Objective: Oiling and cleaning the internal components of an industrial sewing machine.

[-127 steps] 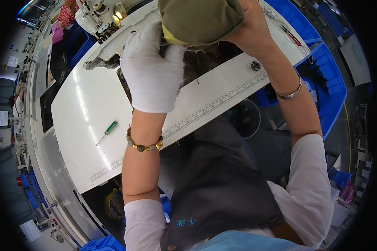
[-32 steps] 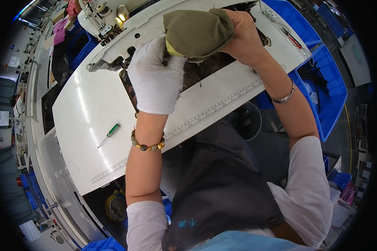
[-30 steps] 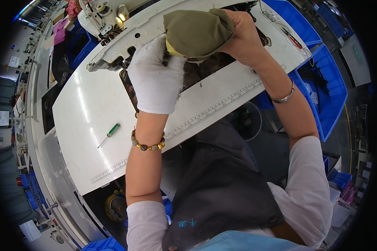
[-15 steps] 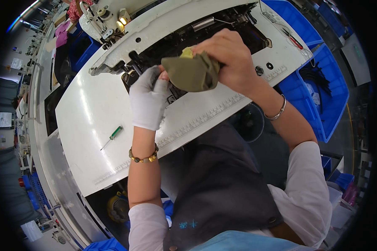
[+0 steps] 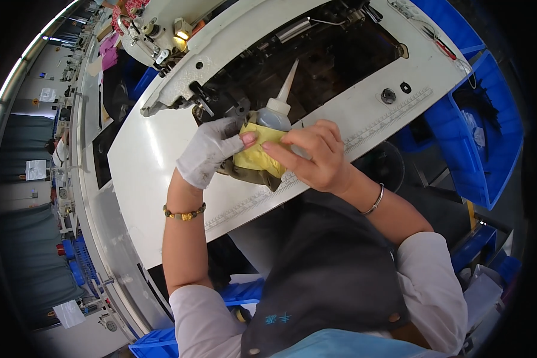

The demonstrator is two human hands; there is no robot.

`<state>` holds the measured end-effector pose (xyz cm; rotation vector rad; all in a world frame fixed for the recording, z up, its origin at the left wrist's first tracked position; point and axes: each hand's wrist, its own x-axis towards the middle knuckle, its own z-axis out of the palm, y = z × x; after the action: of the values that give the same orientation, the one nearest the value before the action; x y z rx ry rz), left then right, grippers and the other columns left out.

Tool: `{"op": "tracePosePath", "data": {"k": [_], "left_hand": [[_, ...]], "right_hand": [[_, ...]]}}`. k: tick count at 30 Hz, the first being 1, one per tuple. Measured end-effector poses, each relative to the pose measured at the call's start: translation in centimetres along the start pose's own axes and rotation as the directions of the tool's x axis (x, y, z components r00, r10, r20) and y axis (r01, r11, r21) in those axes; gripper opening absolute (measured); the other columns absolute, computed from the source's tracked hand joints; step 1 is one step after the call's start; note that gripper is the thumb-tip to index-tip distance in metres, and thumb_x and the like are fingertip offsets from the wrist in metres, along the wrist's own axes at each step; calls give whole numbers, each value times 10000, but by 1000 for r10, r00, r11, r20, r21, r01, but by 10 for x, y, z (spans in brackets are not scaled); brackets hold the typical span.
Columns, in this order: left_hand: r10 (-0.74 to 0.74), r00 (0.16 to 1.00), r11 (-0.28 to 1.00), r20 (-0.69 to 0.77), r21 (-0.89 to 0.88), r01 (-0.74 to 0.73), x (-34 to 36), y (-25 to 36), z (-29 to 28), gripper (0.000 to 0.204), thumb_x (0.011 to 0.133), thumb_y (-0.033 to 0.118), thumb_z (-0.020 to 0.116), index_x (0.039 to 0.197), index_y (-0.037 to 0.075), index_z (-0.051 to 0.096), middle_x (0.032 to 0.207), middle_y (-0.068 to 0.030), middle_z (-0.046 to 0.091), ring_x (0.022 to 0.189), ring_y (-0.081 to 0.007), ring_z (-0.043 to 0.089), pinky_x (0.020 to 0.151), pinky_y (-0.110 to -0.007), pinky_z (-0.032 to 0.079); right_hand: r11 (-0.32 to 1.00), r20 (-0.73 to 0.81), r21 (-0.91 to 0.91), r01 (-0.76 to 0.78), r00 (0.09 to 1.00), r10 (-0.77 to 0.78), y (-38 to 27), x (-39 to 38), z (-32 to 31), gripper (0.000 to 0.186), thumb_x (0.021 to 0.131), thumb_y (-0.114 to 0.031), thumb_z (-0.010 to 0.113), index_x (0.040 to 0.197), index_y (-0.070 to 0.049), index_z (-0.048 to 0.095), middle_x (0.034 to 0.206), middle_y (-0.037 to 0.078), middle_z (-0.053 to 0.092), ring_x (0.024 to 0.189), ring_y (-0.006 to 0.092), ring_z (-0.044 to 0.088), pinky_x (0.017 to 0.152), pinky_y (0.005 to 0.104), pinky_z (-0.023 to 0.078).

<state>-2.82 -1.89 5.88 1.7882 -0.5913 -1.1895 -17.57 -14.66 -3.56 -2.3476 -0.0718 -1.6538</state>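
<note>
My left hand [image 5: 210, 149], in a white glove with bare thumb tip, grips the left edge of a fabric piece with a yellow side [image 5: 258, 156] facing up and an olive side [image 5: 253, 175] underneath. The bare right hand [image 5: 317, 156] has its thumb and index finger on the fabric's upper right part, the other fingers curled. Just behind the fabric is a translucent squeeze bottle [image 5: 274, 116] with a white cap and a long tapered nozzle. Its lower part is hidden, and I cannot tell whether it is held or only stands there.
Around the hands lies a white table [image 5: 140, 173] with a printed ruler edge. Behind them is a dark machine opening [image 5: 346, 65]. Black-and-silver round parts [image 5: 388, 96] and a red-handled tool [image 5: 444, 49] lie at right, beside blue bins [image 5: 489, 137]. A lit sewing machine [image 5: 182, 34] stands far left.
The fabric has come lower and turned from olive side to yellow side up. My right hand has moved down with it. The bottle now shows; the screwdriver on the table has gone out of sight.
</note>
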Motion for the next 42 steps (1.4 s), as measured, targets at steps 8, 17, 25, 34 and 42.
{"op": "tracePosePath", "data": {"k": [8,17,25,34,42], "left_hand": [[472,760,878,-448,159,-452,-19,-11,26,639,715,200,805,1181,-103,490,1050,-129,599,963,-173,570,875,-297,460],[537,626,769,-565,22,-639,-17,-40,42,748,637,275,861,1186,-70,488,1079,-89,578,995,-166,549,892,-299,443],[501,701,866,-508,303,-399,-30,-10,32,533,704,205,802,1096,-84,586,941,-134,656,823,-150,613,742,-268,508],[326,909,589,-260,808,20,-37,61,26,503,700,378,758,952,-45,656,643,-136,638,531,-161,615,517,-276,487],[144,957,521,-253,841,144,-26,66,24,390,707,329,715,814,-43,672,604,-150,613,502,-193,584,514,-308,457]], "right_hand": [[727,240,398,-559,829,506,7,-4,-16,379,660,-143,755,980,-34,583,950,66,601,783,196,542,703,301,394],[559,356,569,-603,793,494,4,13,-14,444,730,-216,738,1088,1,591,937,89,607,805,207,539,710,303,419],[-132,786,528,-839,424,449,-15,9,-4,377,829,-223,680,1126,-9,589,969,37,613,887,96,532,759,251,427],[-669,852,524,-528,312,421,-58,0,18,311,863,-299,643,1042,-46,626,895,-20,615,831,65,498,772,243,369],[-770,885,459,-442,148,442,-66,4,22,201,864,-251,653,870,-52,623,789,-32,585,696,41,441,659,203,343]]}}
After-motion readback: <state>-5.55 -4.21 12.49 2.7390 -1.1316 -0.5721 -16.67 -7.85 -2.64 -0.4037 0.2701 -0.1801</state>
